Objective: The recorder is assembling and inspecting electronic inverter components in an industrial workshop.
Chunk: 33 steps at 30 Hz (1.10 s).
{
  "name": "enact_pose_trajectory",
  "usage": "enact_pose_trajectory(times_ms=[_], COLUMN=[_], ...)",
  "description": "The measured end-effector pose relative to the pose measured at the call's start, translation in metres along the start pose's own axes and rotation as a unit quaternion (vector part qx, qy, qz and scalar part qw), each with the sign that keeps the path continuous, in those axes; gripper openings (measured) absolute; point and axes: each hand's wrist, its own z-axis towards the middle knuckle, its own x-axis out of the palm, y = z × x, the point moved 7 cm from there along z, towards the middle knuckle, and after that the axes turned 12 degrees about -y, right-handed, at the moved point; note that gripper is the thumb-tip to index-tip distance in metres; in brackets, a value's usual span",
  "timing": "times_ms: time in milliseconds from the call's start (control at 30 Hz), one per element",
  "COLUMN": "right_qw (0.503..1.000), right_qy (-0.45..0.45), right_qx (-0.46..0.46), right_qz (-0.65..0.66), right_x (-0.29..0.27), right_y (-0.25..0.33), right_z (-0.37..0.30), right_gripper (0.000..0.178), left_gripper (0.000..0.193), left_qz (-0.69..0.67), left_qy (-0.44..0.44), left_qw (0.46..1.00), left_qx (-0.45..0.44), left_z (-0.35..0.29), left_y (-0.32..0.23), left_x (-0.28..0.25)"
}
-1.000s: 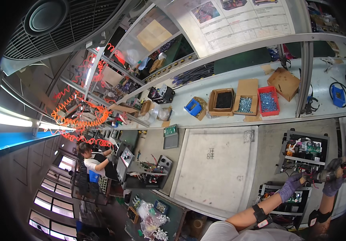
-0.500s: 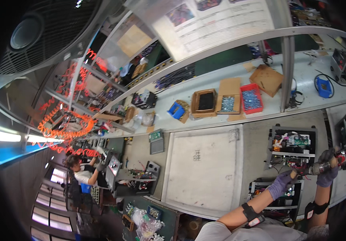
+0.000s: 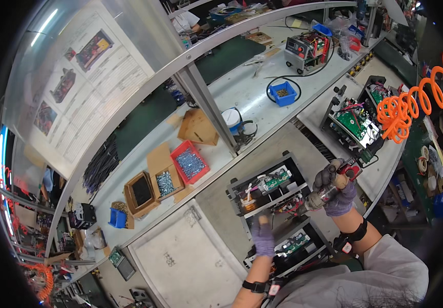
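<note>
Gripping: R hand [image 3: 338, 195], gloved fingers closed round power driver [image 3: 320, 198], long axis running down-left from them. Open chassis [image 3: 269, 186] lies left of R fingers, just beyond L hand [image 3: 263, 240]; L fingers' state n/c, can't tell.

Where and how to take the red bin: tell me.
Likely best by the near and far rims of the red bin, from above: its top is open, small metal parts fill it, and a cardboard box crowds its left side.
</note>
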Motion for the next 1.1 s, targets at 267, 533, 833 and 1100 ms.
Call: enact_pose_trajectory(times_ms=[267,533,833,1100], right_qw=[0.997,0.993,0.989,0.969], right_qy=[0.007,-0.010,0.011,0.005], right_qx=[-0.062,-0.058,-0.068,-0.056], right_qz=[-0.034,-0.098,-0.133,-0.242], right_x=[-0.016,-0.018,-0.015,0.001], right_y=[0.011,-0.014,-0.085,-0.096], right_z=[0.029,0.052,0.070,0.074], right_gripper=[0.047,0.042,0.046,0.043], left_gripper=[0.032,0.025,0.029,0.030], left_qz=[0.325,0.416,0.449,0.441], left_qy=[-0.042,0.046,0.038,0.014], left_qw=[0.828,0.771,0.764,0.756], left_qx=[0.455,0.480,0.461,0.484], left_z=[0.070,0.073,0.082,0.082], left_y=[-0.093,-0.077,-0.068,-0.069], left_x=[0.023,0.052,0.054,0.051])
